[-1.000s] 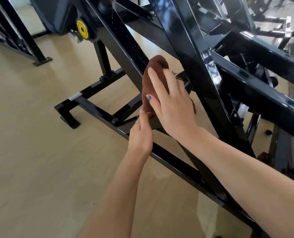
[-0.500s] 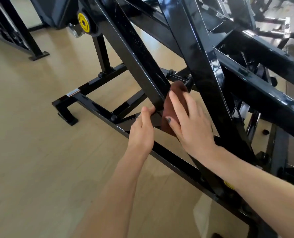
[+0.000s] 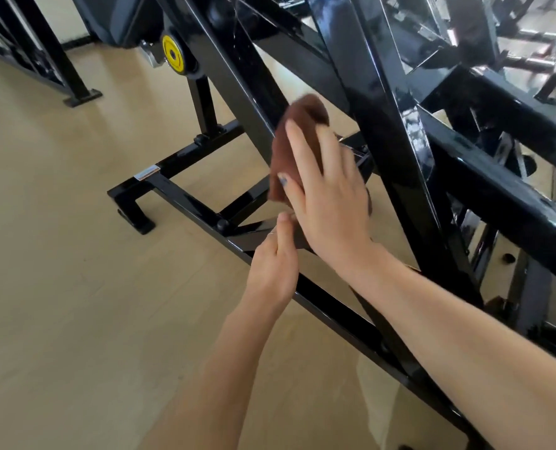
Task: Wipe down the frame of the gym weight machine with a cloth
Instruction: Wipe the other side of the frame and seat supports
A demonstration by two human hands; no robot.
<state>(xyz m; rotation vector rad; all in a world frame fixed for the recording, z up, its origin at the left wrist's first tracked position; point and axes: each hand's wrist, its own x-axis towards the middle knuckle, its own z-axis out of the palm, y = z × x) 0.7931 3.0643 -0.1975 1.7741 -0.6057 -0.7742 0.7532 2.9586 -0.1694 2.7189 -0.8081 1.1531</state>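
Mid-frame: right hand (image 3: 327, 193), fingers straight, presses brown cloth (image 3: 297, 131) on black diagonal bar (image 3: 237, 73) (glossy); left hand (image 3: 275, 267) just below, grip unclear.

2 hands (image 3: 328, 203), 1 brown cloth (image 3: 297, 134), 1 black frame (image 3: 247, 79), 1 yellow disc (image 3: 173, 56).

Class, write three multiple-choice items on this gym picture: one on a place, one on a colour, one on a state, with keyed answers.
1. The cloth lies against:
A the floor
B a slanted frame bar
C a bench seat

2. The disc on the frame is:
A yellow
B red
C white

3. The right hand:
A hangs idle
B presses flat on the cloth
C grips a dumbbell

Answers:
1 B, the brown cloth sits on the black diagonal bar.
2 A, its face is yellow.
3 B, straight fingers cover the cloth.
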